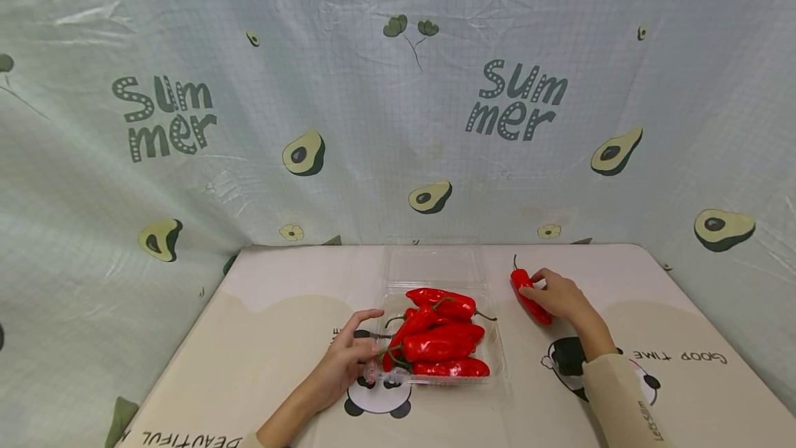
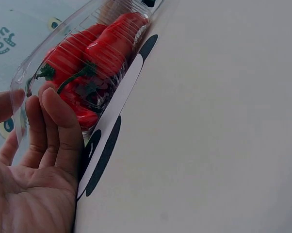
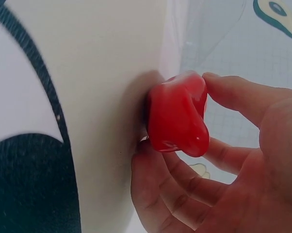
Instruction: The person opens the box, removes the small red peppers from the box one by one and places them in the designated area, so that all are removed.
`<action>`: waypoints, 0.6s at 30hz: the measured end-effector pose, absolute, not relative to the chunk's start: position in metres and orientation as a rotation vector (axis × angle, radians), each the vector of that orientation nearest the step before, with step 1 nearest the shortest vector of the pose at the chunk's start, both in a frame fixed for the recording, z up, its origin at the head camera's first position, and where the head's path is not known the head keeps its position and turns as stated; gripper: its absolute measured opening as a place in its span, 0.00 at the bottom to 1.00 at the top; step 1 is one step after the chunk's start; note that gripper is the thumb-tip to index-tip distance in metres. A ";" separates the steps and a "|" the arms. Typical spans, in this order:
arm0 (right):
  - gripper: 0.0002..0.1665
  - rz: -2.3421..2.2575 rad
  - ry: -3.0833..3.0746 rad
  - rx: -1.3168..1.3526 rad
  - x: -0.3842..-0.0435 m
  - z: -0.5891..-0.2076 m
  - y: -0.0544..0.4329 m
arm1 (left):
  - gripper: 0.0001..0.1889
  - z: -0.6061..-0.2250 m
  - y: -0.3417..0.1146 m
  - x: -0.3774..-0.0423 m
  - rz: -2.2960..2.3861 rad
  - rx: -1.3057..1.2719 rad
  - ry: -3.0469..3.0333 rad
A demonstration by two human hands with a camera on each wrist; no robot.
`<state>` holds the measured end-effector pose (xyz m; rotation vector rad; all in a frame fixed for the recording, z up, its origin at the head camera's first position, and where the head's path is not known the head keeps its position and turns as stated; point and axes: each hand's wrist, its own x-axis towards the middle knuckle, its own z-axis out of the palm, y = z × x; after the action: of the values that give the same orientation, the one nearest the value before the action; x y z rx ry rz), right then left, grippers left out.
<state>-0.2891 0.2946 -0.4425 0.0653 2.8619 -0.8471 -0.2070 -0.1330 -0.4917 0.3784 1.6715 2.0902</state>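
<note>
A clear plastic box point(image 1: 497, 365) holds several glossy red chili peppers point(image 1: 438, 347) with green stems, piled loosely. At the box's left side is my left hand point(image 1: 345, 358), its fingertips touching the clear wall; the left wrist view shows these fingers point(image 2: 63, 121) slightly bent beside the plastic. To the right of the box, my right hand point(image 1: 562, 296) grips a single red chili pepper point(image 1: 530, 299) between thumb and fingers. In the right wrist view this pepper point(image 3: 177, 114) shows its blunt end, close to the tabletop; whether it touches the surface I cannot tell.
The box's clear lid point(image 1: 434, 267) lies folded back behind it. Panda drawings and lettering mark the pale tabletop point(image 1: 261, 358). A hanging sheet point(image 1: 373, 102) with avocado and "summer" prints surrounds the table at the back and sides.
</note>
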 end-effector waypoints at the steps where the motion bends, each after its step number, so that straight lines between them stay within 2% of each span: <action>1: 0.34 -0.849 2.862 0.064 -0.289 -0.443 0.295 | 0.34 -0.492 -0.133 -0.207 2.090 0.378 1.673; 18: 0.32 -0.835 2.881 0.014 -0.289 -0.445 0.293 | 0.34 -0.489 -0.132 -0.206 2.086 0.370 1.684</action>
<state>-0.2889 0.2933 -0.4453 0.0139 2.8815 -0.8354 -0.2058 -0.1322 -0.4891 0.3703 1.6839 2.0865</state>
